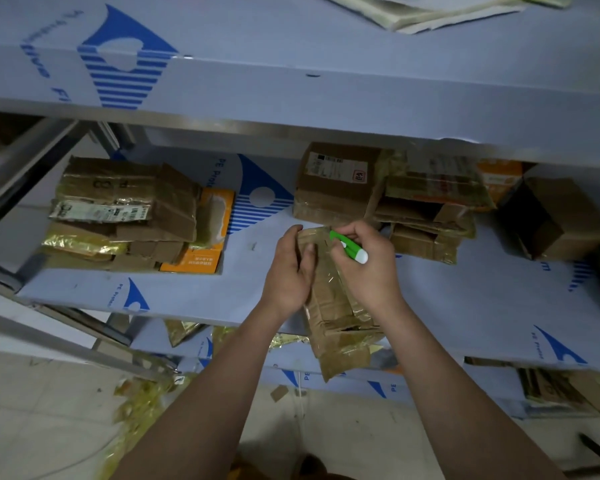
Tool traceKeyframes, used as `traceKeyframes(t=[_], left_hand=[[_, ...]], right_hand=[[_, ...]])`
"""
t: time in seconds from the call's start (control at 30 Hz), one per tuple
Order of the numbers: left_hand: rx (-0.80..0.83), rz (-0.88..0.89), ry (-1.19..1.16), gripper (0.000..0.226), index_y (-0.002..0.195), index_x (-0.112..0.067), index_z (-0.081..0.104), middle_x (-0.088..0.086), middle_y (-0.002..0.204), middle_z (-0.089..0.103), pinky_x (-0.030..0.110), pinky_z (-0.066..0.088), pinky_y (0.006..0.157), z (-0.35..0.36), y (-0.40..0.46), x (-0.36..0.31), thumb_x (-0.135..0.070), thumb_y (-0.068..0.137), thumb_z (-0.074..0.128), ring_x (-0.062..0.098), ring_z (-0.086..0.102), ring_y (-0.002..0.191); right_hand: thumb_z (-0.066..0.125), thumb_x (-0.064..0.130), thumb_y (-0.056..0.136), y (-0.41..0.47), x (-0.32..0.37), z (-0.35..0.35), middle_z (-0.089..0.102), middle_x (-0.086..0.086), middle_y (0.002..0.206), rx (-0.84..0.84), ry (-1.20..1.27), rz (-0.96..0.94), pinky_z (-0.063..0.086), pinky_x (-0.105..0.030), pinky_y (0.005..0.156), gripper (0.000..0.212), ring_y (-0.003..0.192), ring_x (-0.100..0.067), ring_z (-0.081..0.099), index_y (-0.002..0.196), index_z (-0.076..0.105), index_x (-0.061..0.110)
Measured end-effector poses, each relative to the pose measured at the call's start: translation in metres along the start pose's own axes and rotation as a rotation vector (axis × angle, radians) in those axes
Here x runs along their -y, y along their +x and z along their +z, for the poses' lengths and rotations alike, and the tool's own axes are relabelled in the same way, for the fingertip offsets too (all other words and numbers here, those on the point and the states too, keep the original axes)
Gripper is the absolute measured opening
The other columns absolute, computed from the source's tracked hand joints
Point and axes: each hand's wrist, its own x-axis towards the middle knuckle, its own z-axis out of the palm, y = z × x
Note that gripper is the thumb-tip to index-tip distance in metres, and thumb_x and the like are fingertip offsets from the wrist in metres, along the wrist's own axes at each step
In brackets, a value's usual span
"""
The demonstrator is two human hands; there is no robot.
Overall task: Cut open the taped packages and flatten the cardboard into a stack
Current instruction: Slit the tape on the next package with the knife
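Mid-cut: left hand (288, 271) grips the taped package (329, 296) over the shelf (482, 306) edge, right hand (368, 268) curled round the green cutter (349, 245) at its 12 o'clock end; next probably slice down that tape

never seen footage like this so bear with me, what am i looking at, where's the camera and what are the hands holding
There is no machine here: these are a person's two bare hands, filmed by one wide-angle camera worn on the head, looking forward and down. The left hand holds a taped cardboard package over the middle shelf. The right hand grips a green and white cutter at the package's top end. On the shelf lie a pile of flattened cardboard at left, and more packages behind the hands. Yellowish tape scraps litter the floor.
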Motion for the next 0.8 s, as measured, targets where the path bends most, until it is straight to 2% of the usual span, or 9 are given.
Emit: traceKeyframes(t=[0.07,0.17,0.3,0.5,0.63,0.8], left_hand=[[-0.004,0.013,0.002,0.046,0.145,-0.014,0.035,0.007,0.138,0.049,0.039,0.042,0.105,0.001,0.001,0.002,-0.035,0.104,0.039,0.019,0.049,0.124],[-0.015,0.028,0.012,0.045,0.144,-0.015,0.036,0.007,0.138,0.049,0.041,0.042,0.106,0.002,0.001,0.007,-0.037,0.105,0.034,0.019,0.049,0.125],[-0.015,0.035,0.009,0.04,0.14,-0.015,0.038,0.007,0.134,0.051,0.042,0.044,0.103,0.004,0.001,0.006,-0.034,0.106,0.032,0.018,0.051,0.12],[-0.024,0.019,-0.03,0.036,0.138,-0.014,0.039,0.009,0.13,0.051,0.043,0.043,0.104,0.005,0.003,0.006,-0.029,0.106,0.032,0.02,0.051,0.118],[-0.027,0.017,-0.059,0.032,0.134,-0.015,0.041,0.008,0.127,0.051,0.044,0.043,0.102,0.006,0.003,0.006,-0.028,0.106,0.033,0.02,0.052,0.115],[-0.035,0.031,-0.078,0.042,0.135,-0.014,0.042,0.012,0.128,0.051,0.049,0.043,0.102,0.008,0.004,0.01,-0.038,0.102,0.032,0.025,0.052,0.116]], right_hand=[[0.067,0.006,0.088,0.001,-0.001,0.002,0.063,0.01,0.085,0.016,-0.04,-0.034,0.046,-0.017,0.07,0.009,0.079,-0.003,0.06,0.097,0.066,0.008],[0.067,0.005,0.087,0.003,0.0,0.004,0.065,0.002,0.089,0.039,-0.081,-0.054,0.049,-0.025,0.074,0.01,0.083,-0.013,0.062,0.097,0.066,0.006],[0.066,0.006,0.086,0.005,0.0,0.002,0.067,-0.006,0.089,0.053,-0.097,-0.039,0.051,-0.031,0.074,0.007,0.084,-0.018,0.063,0.093,0.064,0.007],[0.065,0.001,0.081,-0.007,0.006,-0.004,0.055,-0.004,0.069,0.114,-0.125,-0.07,0.036,-0.02,0.056,0.01,0.063,-0.015,0.051,0.077,0.056,0.004],[0.064,-0.001,0.08,-0.029,0.006,-0.017,0.052,-0.007,0.065,0.192,-0.135,-0.047,0.034,-0.024,0.053,0.013,0.059,-0.017,0.047,0.074,0.053,0.003],[0.065,-0.001,0.081,-0.048,0.008,-0.028,0.053,-0.006,0.065,0.209,-0.105,-0.007,0.034,-0.022,0.051,0.014,0.059,-0.017,0.047,0.075,0.053,0.005]])
